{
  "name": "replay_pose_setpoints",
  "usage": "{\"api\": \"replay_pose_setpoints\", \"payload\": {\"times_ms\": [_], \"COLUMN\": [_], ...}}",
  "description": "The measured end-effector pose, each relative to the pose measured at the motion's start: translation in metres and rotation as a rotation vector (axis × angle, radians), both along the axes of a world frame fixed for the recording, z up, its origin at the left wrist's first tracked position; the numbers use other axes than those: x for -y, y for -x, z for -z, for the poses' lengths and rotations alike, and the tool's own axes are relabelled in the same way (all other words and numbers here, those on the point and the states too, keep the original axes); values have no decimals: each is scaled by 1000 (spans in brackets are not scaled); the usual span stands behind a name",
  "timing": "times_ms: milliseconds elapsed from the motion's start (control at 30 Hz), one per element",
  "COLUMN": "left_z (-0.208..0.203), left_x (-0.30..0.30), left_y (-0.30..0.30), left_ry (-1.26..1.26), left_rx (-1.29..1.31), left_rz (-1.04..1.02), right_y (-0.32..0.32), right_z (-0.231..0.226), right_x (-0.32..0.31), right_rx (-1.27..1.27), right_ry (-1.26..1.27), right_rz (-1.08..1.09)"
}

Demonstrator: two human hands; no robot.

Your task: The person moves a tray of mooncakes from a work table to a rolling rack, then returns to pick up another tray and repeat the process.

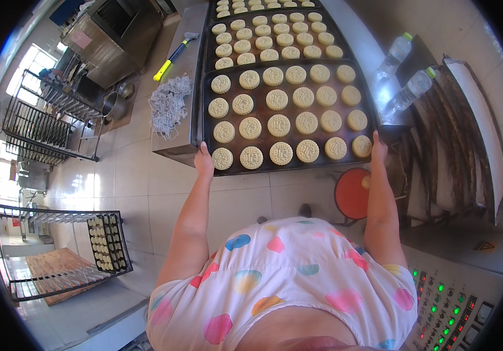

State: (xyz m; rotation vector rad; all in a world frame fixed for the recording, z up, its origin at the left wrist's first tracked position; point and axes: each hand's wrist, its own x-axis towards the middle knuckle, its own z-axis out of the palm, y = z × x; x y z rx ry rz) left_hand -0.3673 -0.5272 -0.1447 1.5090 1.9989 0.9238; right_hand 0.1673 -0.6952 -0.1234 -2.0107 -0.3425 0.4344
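A dark baking tray [263, 120] bears several rows of round, pale mooncakes [278, 124] with stamped tops. My left hand [204, 162] grips the tray's near left corner, thumb on top. At the near right corner, my right hand [378, 148] has hold of the same tray, thumb up along the rim. The fingers beneath the tray are hidden. Its near edge juts out past the metal table. Directly beyond lies a second tray of mooncakes [264, 42], and part of a third shows at the top edge.
Left of the trays are a grey rag [170, 105] and a yellow-handled scraper [174, 57]. Two clear bottles [411, 90] stand on the right ledge. A red round stool [352, 193] is below my right hand. Wheeled racks [58, 251] stand left; a control panel [450, 304] is lower right.
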Motion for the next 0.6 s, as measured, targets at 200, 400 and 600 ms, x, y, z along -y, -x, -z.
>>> {"api": "replay_pose_setpoints", "payload": {"times_ms": [200,400,600], "left_z": [3,1,-1], "left_x": [1,4,5], "left_y": [1,1,1], "left_ry": [-27,-20,-20], "left_rx": [-18,-9,-18], "left_rz": [-12,-16,-13], "right_y": [2,1,-1], "right_z": [1,4,7], "right_x": [2,4,4], "right_rx": [34,23,14], "right_ry": [23,8,7], "right_rz": [8,26,34]}}
